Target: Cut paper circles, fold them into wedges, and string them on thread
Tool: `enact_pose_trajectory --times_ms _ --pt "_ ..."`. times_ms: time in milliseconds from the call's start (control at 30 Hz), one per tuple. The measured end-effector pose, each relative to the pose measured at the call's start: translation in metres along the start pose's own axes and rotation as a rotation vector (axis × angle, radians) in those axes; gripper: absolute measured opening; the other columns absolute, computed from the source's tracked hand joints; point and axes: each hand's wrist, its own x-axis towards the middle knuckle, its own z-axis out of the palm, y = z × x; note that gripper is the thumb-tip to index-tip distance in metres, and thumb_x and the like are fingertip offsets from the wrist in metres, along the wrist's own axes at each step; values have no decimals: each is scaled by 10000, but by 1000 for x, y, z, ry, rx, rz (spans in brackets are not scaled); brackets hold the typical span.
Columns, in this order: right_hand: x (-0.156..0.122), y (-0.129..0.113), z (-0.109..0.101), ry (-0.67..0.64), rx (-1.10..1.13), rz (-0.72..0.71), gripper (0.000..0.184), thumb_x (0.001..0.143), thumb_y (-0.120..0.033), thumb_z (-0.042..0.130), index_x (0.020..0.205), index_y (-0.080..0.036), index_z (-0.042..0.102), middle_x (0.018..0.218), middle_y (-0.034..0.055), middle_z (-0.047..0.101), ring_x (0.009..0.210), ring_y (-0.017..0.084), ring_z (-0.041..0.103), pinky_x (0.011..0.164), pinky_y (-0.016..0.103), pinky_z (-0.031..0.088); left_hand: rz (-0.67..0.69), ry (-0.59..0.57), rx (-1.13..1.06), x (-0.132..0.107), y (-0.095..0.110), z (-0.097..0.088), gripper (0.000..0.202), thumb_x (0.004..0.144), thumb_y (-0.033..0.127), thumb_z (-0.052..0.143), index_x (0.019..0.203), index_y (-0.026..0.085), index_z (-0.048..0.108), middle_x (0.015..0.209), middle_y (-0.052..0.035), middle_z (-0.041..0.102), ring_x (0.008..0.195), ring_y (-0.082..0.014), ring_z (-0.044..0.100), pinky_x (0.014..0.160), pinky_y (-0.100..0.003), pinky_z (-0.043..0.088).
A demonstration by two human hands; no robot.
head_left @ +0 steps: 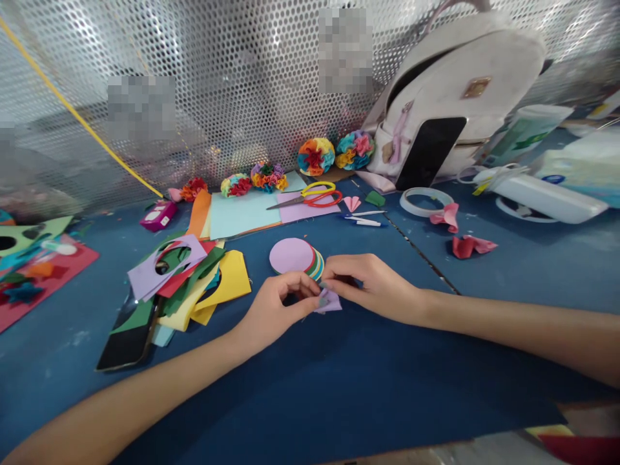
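A small folded piece of lilac paper (pixel 330 301) is pinched between both hands over the blue table, close to the middle. My left hand (pixel 279 302) grips its left side between thumb and fingers. From the right, my right hand (pixel 368 284) pinches its upper edge, and the fingertips of both hands nearly meet. Part of the paper is hidden behind the fingers. Just beyond the hands lies a fanned stack of paper circles (pixel 291 256), lilac on top with green, red, yellow and blue edges below.
Left of the hands, cut paper sheets (pixel 232 278) with round holes partly cover a dark phone (pixel 126 345). Behind lie scissors (pixel 314 197) on coloured sheets, pens (pixel 363 219) and paper flowers (pixel 316 157). A white backpack (pixel 465 84) with a phone (pixel 431 152) against it stands at the back right, near a tape roll (pixel 423 202).
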Motion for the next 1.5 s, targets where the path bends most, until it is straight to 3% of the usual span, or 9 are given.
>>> enact_pose_trajectory --times_ms 333,533,633,767,933,1000,1300,1400,1500 --pt "-1 -3 -5 16 -115 -95 133 1041 -239 574 968 -199 677 897 19 730 733 117 653 655 217 452 55 177 101 -3 -11 -2 116 821 276 757 776 172 729 745 -15 700 713 -147 588 689 -267 429" --pt "-2 -2 -17 4 -598 -533 313 1092 -187 420 904 -227 667 831 3 739 676 127 618 581 294 391 108 -46 158 2 -4 -11 53 811 225 750 801 186 784 795 -20 725 716 -140 568 690 -266 403" --pt "-4 -1 -23 -63 -651 -625 299 1087 -233 462 873 -261 668 770 -15 723 620 129 577 526 322 336 77 -150 141 4 0 -13 65 792 232 757 784 180 795 785 -30 731 698 -142 569 653 -263 393" --pt "-3 -6 -21 -39 -586 -512 275 1095 -247 454 928 -235 672 830 8 738 685 139 625 587 303 400 90 -43 193 2 -2 -11 75 793 236 748 772 179 794 741 -22 711 640 -127 515 613 -266 361" --pt "-1 -15 -11 -32 -227 -65 105 1005 -233 605 926 -216 673 878 -10 726 693 106 645 607 235 433 304 160 426 -5 -3 -5 115 845 167 699 762 207 767 713 -9 691 677 -149 538 656 -284 388" --pt "-2 -16 -9 -17 -206 -11 88 975 -201 621 905 -219 672 848 -25 719 636 91 617 577 227 418 364 190 502 -7 -1 -4 136 868 167 689 759 216 755 704 -5 687 687 -158 553 691 -297 405" --pt "-7 -10 -16 32 -699 -651 258 1079 -154 452 942 -212 663 819 7 740 677 139 626 549 315 392 48 -37 302 -1 8 -7 80 773 135 748 807 196 787 809 2 750 723 -142 607 697 -253 443" --pt "-8 -6 -20 -12 -709 -716 201 1064 -166 501 970 -247 659 824 -3 732 670 142 613 536 325 366 18 -87 254 1 10 -9 85 755 139 749 802 193 795 794 0 755 726 -148 618 681 -253 441" --pt "-8 -5 -20 -30 -657 -645 218 1078 -188 480 961 -247 654 832 7 725 696 149 624 561 318 380 34 -61 268 0 10 -9 73 753 128 748 766 189 786 779 -3 753 735 -152 633 689 -257 442"
